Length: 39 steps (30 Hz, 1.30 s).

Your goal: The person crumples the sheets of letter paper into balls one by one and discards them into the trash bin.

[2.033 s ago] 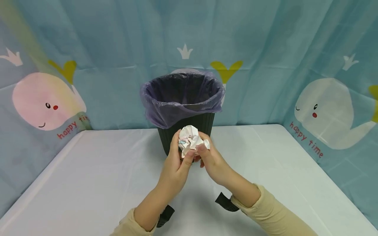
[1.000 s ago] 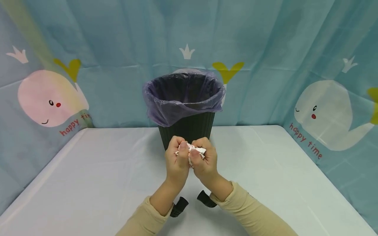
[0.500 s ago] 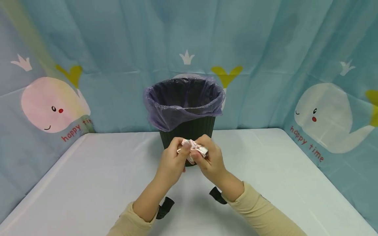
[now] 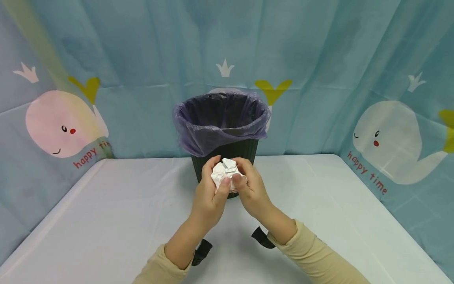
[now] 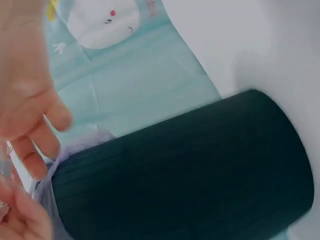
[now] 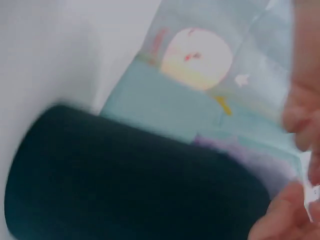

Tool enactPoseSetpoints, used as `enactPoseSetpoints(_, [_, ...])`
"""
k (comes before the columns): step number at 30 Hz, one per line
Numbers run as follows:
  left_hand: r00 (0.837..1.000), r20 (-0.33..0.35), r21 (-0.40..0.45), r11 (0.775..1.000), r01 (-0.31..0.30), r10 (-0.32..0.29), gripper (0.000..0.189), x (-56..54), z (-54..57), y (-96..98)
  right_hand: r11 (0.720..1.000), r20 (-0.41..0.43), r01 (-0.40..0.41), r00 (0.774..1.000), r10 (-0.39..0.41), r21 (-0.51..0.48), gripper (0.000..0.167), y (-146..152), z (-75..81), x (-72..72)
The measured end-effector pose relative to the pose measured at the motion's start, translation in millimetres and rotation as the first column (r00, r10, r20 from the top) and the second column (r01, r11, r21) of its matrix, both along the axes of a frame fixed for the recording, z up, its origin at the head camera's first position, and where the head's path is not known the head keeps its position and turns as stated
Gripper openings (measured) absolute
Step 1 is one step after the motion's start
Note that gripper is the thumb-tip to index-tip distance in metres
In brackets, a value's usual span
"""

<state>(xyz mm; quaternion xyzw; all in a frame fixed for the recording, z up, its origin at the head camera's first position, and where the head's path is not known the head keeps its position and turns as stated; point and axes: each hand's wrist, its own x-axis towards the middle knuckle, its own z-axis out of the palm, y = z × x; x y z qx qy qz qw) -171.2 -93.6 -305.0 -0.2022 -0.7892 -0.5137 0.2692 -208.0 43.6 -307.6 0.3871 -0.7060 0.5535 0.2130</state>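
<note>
Between both hands, in the head view, is a crumpled ball of white paper [image 4: 227, 170]. The left hand [image 4: 209, 197] grips its left side, thumb on the near face. From the other side the right hand [image 4: 253, 191] holds it, its thumb also pressed on the near face. Behind the hands stands a dark ribbed trash bin [image 4: 244, 148] with a purple bag [image 4: 205, 138] folded over its rim. The bin [image 5: 180, 170] fills much of the left wrist view, with fingers at the left edge. The right wrist view is blurred, with fingers [image 6: 285, 215] at its lower right.
A white-covered table [image 4: 117, 221] lies under the hands and bin. Behind it hangs a blue curtain [image 4: 142, 114] printed with whales. Black straps [image 4: 263, 237] show by the beige sleeves [image 4: 315, 252].
Two seconds ago the paper ball sat loosely in the hands; it was then squeezed small between curled fingers. Now the grip is looser, and a plainer white side of the paper shows.
</note>
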Motion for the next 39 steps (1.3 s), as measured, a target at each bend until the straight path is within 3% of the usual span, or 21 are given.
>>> enactPoseSetpoints(2, [0.999, -0.014, -0.055, 0.997, -0.053, 0.052, 0.056, 0.6, -1.7, -0.1, 0.998, 0.095, -0.031, 0.995, 0.036, -0.059, 0.071, -1.9, 1.4, 2.4])
enactPoseSetpoints(4, [0.998, 0.005, -0.06, 0.996, -0.059, 0.059, 0.056, 1.5, -2.2, -1.0, 0.991, 0.122, -0.075, 0.988, 0.089, -0.113, 0.062, -2.2, 2.1, 3.2])
enactPoseSetpoints(6, [0.999, 0.023, -0.007, 1.0, -0.027, 0.027, 0.052, 2.4, -2.2, -1.4, 0.984, 0.083, -0.112, 0.989, 0.124, -0.138, 0.051, -2.1, 2.2, 2.7])
enactPoseSetpoints(9, [1.0, -0.02, 0.084, 0.996, 0.003, -0.002, 0.039, 1.8, -2.2, 1.0, 0.979, 0.004, -0.156, 0.987, 0.158, -0.134, 0.041, -3.5, 1.1, 0.8])
enactPoseSetpoints(15, [0.984, -0.171, 0.154, 0.988, -0.027, 0.054, 0.026, -1.7, -5.2, 13.6, 0.981, -0.065, -0.112, 0.993, 0.103, -0.158, 0.056, -9.8, -3.0, -2.1])
enactPoseSetpoints(19, [0.969, -0.238, 0.183, 0.983, -0.015, 0.059, 0.02, -5.7, -10.1, 17.9, 0.965, -0.088, -0.089, 0.994, 0.069, -0.246, 0.04, -15.1, -7.7, 0.4])
enactPoseSetpoints(21, [0.958, -0.28, 0.188, 0.982, -0.009, 0.063, 0.016, -8.6, -13.4, 18.5, 0.951, -0.084, -0.084, 0.995, 0.062, -0.297, 0.026, -18.1, -10.7, 3.0])
enactPoseSetpoints(24, [0.924, -0.378, 0.188, 0.982, 0.011, 0.062, 0.013, -14.6, -19.6, 18.0, 0.932, -0.059, -0.089, 0.996, 0.073, -0.352, 0.01, -21.6, -15.4, 7.6])
enactPoseSetpoints(26, [0.896, -0.44, 0.182, 0.983, 0.022, 0.061, 0.015, -19.0, -22.2, 16.9, 0.926, -0.036, -0.091, 0.996, 0.083, -0.367, 0.006, -22.9, -18.2, 8.6])
enactPoseSetpoints(28, [0.888, -0.457, 0.159, 0.987, 0.022, 0.054, 0.019, -22.9, -23.2, 16.2, 0.92, 0.008, -0.099, 0.994, 0.11, -0.379, 0.005, -21.5, -19.7, 6.6])
enactPoseSetpoints(29, [0.898, -0.437, 0.146, 0.989, 0.022, 0.044, 0.02, -24.0, -22.6, 16.1, 0.92, 0.033, -0.099, 0.992, 0.121, -0.38, 0.006, -19.6, -19.9, 4.5])
enactPoseSetpoints(31, [0.945, -0.326, 0.115, 0.993, 0.025, 0.014, 0.031, -23.0, -18.2, 14.4, 0.918, 0.096, -0.121, 0.981, 0.169, -0.377, 0.009, -13.6, -17.5, -1.2])
enactPoseSetpoints(33, [0.987, -0.153, 0.082, 0.994, 0.066, -0.053, 0.044, -19.2, -11.3, 9.4, 0.922, 0.174, -0.157, 0.958, 0.23, -0.354, 0.014, -4.2, -10.7, -7.0])
enactPoseSetpoints(34, [0.993, -0.055, 0.085, 0.991, 0.106, -0.101, 0.048, -16.5, -7.1, 5.8, 0.926, 0.211, -0.182, 0.942, 0.26, -0.332, 0.016, 1.3, -6.1, -9.4])
enactPoseSetpoints(36, [0.974, 0.103, 0.119, 0.975, 0.188, -0.2, 0.055, -11.5, 1.0, -2.4, 0.935, 0.3, -0.223, 0.904, 0.304, -0.275, 0.028, 11.7, 3.9, -13.5])
enactPoseSetpoints(39, [0.927, 0.216, 0.174, 0.946, 0.273, -0.307, 0.051, -7.5, 9.2, -12.1, 0.956, 0.409, -0.233, 0.866, 0.288, -0.181, 0.061, 21.4, 17.4, -16.8])
